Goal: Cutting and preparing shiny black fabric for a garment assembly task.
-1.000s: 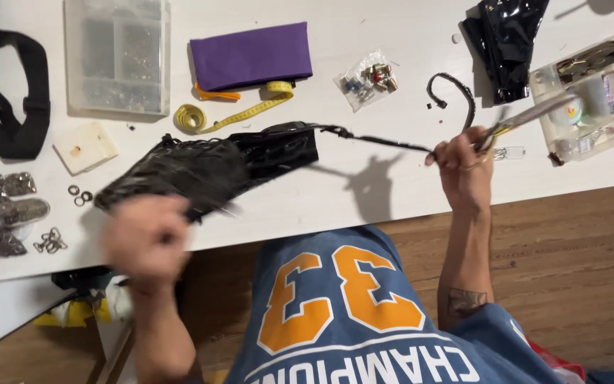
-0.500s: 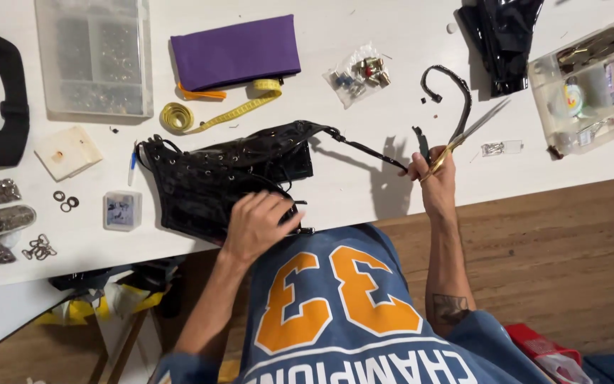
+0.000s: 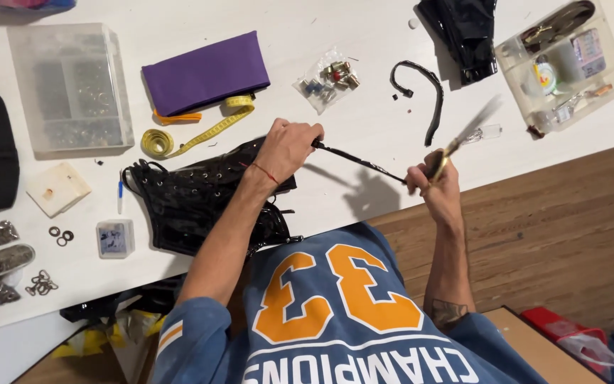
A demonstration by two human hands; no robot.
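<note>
The person's left hand (image 3: 287, 146) is closed around the near end of a thin black strap (image 3: 360, 162) that runs out from a shiny black laced garment (image 3: 193, 206) lying on the white table (image 3: 364, 92). The strap is pulled taut across the table edge to the right hand (image 3: 433, 181), whose fingers are curled shut around the strap's far end and around a pair of scissors (image 3: 467, 131); the blades are blurred, so I cannot tell whether they are apart or together.

The strap looks light and limp, something that only holds a line while both ends are pinched, and its glossy face looks as if it could slip through a loose grip. The garment seems soft but a bit stiff where the eyelets and lacing run, and heavy enough to anchor the strap. The best hold looks to be right where the strap leaves the garment.

A yellow tape measure (image 3: 179, 139) and a purple pouch (image 3: 204, 71) lie just beyond.
</note>
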